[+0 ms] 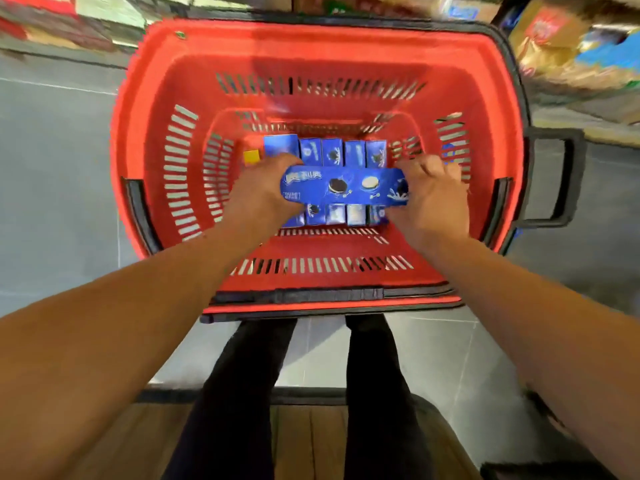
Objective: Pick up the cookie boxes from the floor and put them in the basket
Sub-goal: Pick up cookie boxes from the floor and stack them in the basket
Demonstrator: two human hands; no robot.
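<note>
Grey tiled floor [59, 202] is showing around a red plastic shopping basket [152, 109], with blurred store shelving [571, 46] lying beyond it. One blue cookie box [344, 185] is being held flat inside the basket, printed face up, long axis running left to right. Left hand [259, 192] is gripping its left end, fingers curled under; right hand [433, 192] is gripping its right end likewise. Both hands are closed on this one box. Below it, a row of blue cookie boxes [325, 152] is lying side by side on the basket bottom: five are showing at the far side, the near ends are partly hidden, so the exact count is uncertain. One small yellow item [251, 156] is sitting just left of that row. Black side handle [554, 174] is projecting from the basket's right side. Two dark trouser legs [242, 393] are standing just behind the near rim.
</note>
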